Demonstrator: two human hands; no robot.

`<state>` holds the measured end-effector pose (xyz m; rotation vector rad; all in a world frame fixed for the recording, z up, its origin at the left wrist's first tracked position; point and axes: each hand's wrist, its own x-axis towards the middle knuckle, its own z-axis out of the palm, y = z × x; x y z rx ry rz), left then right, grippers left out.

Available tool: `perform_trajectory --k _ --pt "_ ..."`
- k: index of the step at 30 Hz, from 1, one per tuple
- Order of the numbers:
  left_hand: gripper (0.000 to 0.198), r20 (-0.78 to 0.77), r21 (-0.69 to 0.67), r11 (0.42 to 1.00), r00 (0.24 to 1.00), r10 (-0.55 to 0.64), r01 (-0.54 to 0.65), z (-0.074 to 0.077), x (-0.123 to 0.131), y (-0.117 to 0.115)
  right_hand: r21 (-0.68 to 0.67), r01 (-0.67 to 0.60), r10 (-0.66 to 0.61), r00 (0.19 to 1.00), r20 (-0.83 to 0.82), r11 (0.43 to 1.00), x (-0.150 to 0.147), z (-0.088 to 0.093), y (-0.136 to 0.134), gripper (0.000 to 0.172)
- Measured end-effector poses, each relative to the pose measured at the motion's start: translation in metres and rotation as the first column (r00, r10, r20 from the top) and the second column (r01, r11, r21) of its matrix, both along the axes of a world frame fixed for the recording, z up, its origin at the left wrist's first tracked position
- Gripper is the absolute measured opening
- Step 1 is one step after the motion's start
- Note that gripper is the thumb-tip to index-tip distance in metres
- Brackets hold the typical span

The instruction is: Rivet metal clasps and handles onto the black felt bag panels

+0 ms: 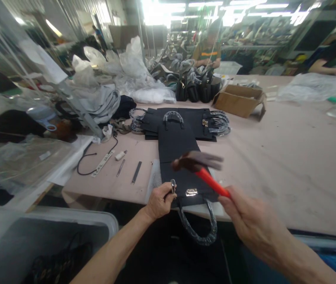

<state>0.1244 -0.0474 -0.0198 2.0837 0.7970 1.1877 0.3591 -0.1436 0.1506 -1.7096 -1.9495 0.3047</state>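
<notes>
In my right hand [247, 217] is a claw hammer [212, 182] with a red handle; its rusty head is raised over a black bag panel [177, 148] and smeared by motion. My left hand [159, 200] pinches a small shiny metal piece [173, 185] upright at the panel's near left edge; its exact kind I cannot make out. Right of those fingers, a silver clasp [191, 192] lies on the black panel. A plastic-wrapped handle [200, 236] hangs from the near end over the table edge, and another wrapped handle [173, 115] sits at the far end.
Behind lie stacked black panels [150, 122] with wrapped handles. Left on the table [274, 157] are a dark flat strip [136, 172], a thin metal tool [121, 168] and a cord [81, 161]. A cardboard box [239, 100] stands back right; a grey bin [111, 221] is below left. People work beyond.
</notes>
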Motion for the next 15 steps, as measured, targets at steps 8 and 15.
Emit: perform_trajectory --k 8,15 --pt "0.016 0.017 -0.012 1.000 1.000 -0.014 0.014 0.001 0.000 0.000 0.238 0.062 -0.049 0.997 -0.060 0.969 -0.018 0.026 -0.003 0.032" --pt "0.016 -0.021 -0.021 1.000 1.000 -0.021 0.020 -0.004 -0.001 0.001 -0.093 0.012 -0.012 1.000 -0.001 0.996 0.000 0.017 -0.005 0.045"
